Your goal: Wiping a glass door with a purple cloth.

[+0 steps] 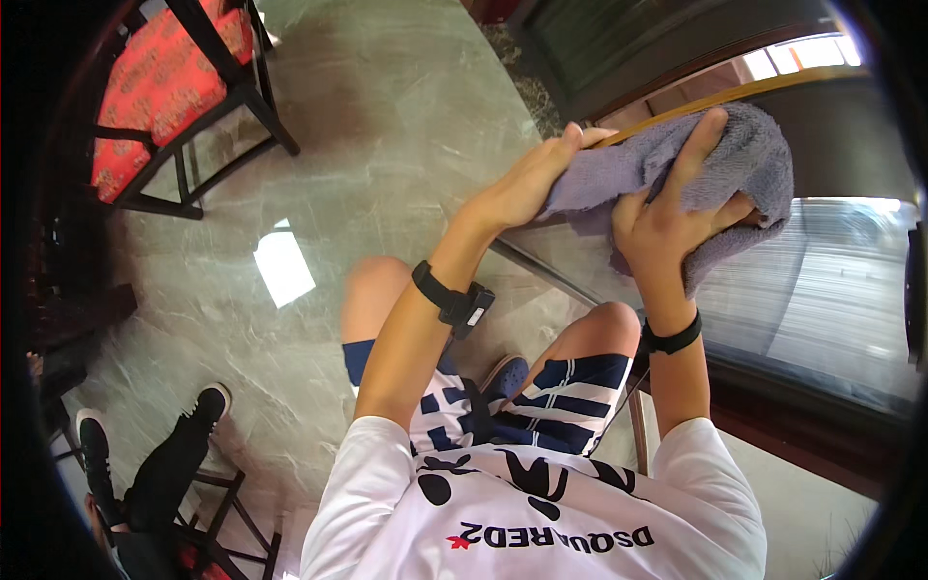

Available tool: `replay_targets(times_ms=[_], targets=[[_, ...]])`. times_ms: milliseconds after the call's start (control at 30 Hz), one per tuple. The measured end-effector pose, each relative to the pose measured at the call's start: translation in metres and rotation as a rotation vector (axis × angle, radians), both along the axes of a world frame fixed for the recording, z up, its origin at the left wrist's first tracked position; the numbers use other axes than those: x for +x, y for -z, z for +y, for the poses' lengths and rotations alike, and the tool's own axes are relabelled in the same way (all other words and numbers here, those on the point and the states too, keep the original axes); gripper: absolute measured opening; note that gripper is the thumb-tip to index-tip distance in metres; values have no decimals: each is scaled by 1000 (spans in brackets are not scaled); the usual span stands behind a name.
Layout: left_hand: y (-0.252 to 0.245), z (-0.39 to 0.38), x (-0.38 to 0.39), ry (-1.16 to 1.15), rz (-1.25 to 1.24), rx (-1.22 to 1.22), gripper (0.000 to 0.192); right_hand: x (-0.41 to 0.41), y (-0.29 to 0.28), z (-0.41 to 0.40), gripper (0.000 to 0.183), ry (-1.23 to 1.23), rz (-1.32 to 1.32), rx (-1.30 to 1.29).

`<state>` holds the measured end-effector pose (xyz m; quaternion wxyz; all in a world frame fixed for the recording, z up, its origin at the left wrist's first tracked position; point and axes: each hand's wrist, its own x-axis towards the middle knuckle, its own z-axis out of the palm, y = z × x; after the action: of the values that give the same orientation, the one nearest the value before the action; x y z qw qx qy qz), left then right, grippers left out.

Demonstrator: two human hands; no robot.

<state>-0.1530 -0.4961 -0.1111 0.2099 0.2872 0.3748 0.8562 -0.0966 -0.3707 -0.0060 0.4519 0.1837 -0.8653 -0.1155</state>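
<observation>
A grey-purple terry cloth [747, 138] is bunched over the yellowish edge of a glass-fronted panel [819, 268] at the right. My right hand [667, 217] presses into the cloth with fingers spread, part of them covered by its folds; the cloth wraps around this hand. My left hand [540, 174] lies at the cloth's left end, thumb up, its other fingers partly hidden behind the edge and cloth. Whether the left fingers grip the cloth or only the edge is not clear.
A dark wooden chair with a red patterned seat [167, 80] stands at the upper left on the shiny tiled floor [290, 167]. At the lower left another person's legs in black trousers [167, 457] rest beside a dark stool or chair [225, 507]. Dark framed furniture [609, 43] is at the upper right.
</observation>
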Motion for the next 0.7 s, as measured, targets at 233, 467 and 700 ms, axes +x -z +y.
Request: replay_targets(times_ms=[233, 467, 700], targets=[[39, 1, -16, 39, -133, 74, 84, -4, 153, 23, 58, 98, -264, 107], [75, -13, -21, -107, -41, -98, 65, 4, 258, 24, 42, -9, -832, 40], [82, -17, -25, -266, 102, -324, 57, 3, 267, -2, 50, -141, -903, -108]])
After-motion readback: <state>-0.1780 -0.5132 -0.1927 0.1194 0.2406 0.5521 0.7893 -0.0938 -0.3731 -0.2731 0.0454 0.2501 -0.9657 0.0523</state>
